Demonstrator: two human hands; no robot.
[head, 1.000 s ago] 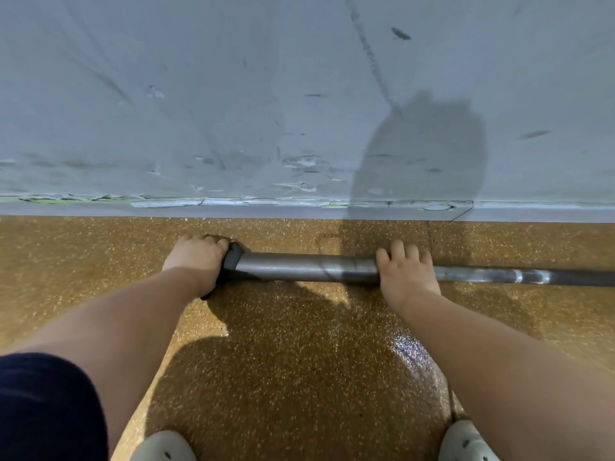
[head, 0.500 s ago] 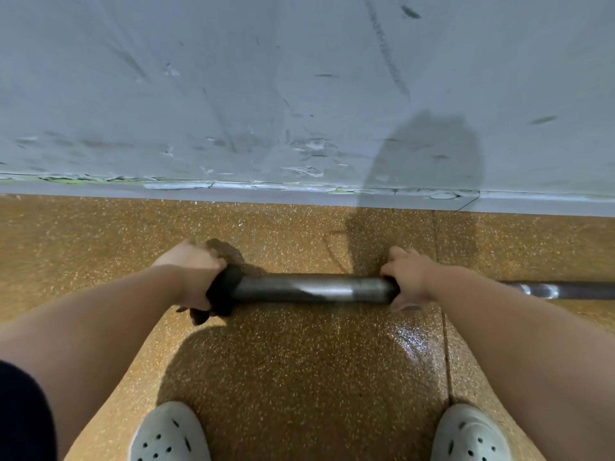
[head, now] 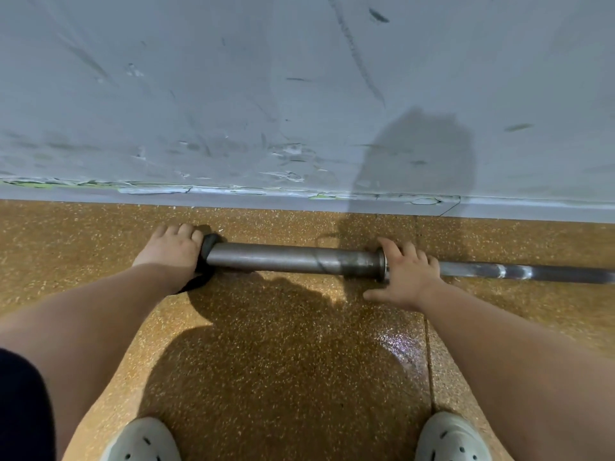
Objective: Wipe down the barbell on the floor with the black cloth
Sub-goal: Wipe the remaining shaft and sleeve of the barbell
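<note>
Left hand (head: 171,252): closed over the black cloth (head: 205,257), which is bunched around the left end of the barbell (head: 289,258); a tail of cloth hangs to the floor (head: 266,344) below the wrist.
Barbell: lies on the floor just in front of the wall (head: 233,94), thick sleeve between the hands, thin shaft running off to the right.
Right hand (head: 407,272): fingers spread, palm laid over the shaft just past the collar, thumb out toward the floor; a brace, not a full grasp.
Risk: the bar is round and could roll toward the wall under the wiping push, since the right hand only presses on it; the loose tail could drag on the floor and pick up grit.
Change: half a second earlier the right hand was curled round the sleeve's end; now it sits flat beyond the collar, and the whole sleeve shows.
</note>
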